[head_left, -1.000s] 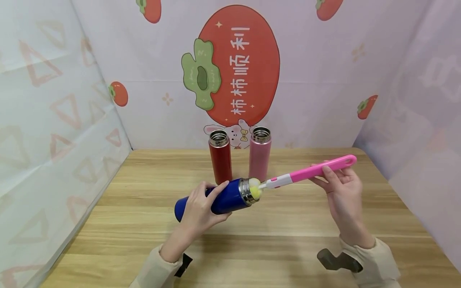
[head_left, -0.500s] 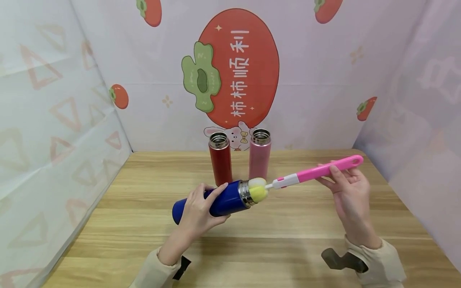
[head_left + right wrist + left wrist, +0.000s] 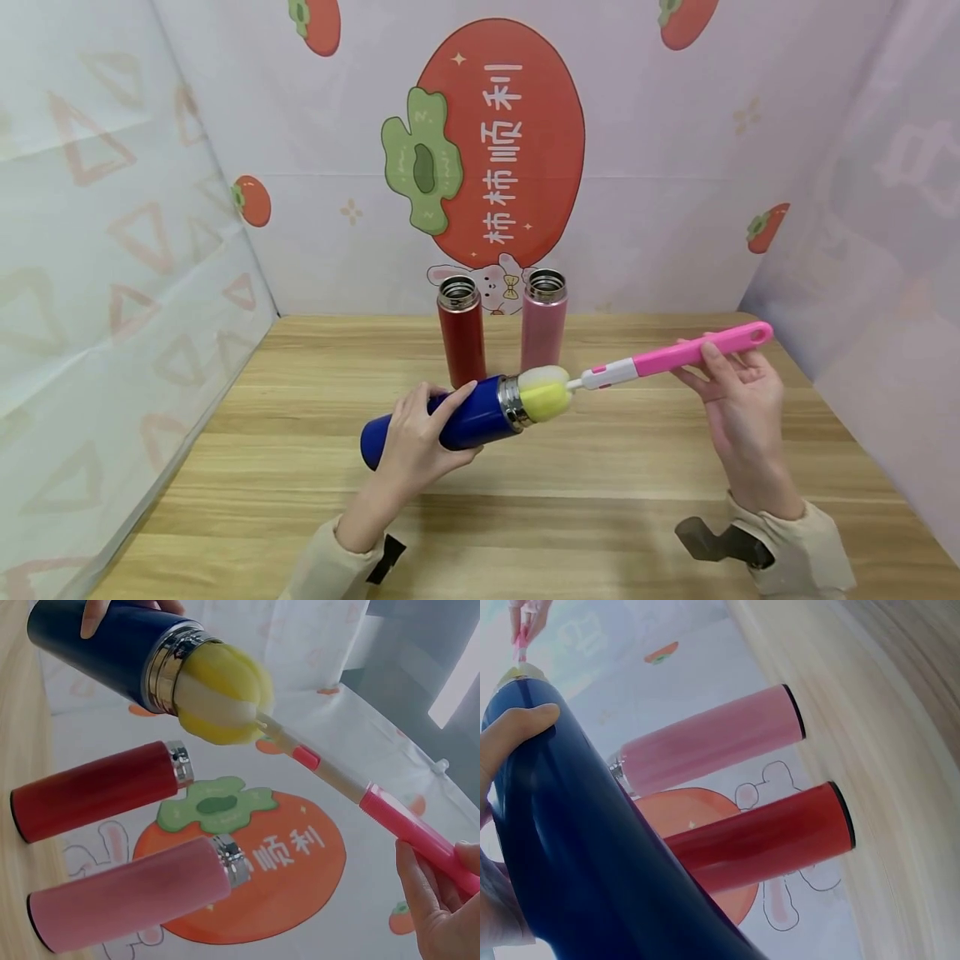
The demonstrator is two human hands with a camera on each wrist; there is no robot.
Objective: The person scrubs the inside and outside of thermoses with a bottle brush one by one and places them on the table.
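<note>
Two hands are at work above the wooden table (image 3: 300,467), and I have a plain view of both from the head camera. My left hand (image 3: 420,437) is wrapped round the blue flask (image 3: 468,417), which lies tilted in the air over the table with its steel mouth pointing right and slightly up. The fingers (image 3: 453,400) curl over the top of the body and the thumb sits on the near side, so the grip is closed round it; the left wrist view shows a fingertip pressed against the dark blue wall (image 3: 570,847).

My right hand (image 3: 738,400) holds the pink brush handle (image 3: 690,352) near its far end. The thumb (image 3: 714,360) lies along the handle and the other fingers are bent beneath it, a light pinch rather than a full fist. From the right wrist view I see only the fingertips under the pink grip (image 3: 420,832).

The yellow-and-white sponge head (image 3: 543,393) sits at the flask's mouth, most of it outside the steel rim (image 3: 161,667), its base touching the opening.

Behind, near the back wall, the red flask (image 3: 461,333) and the pink flask (image 3: 543,325) stand upright side by side, lids off, apart from each other and from both hands.
</note>
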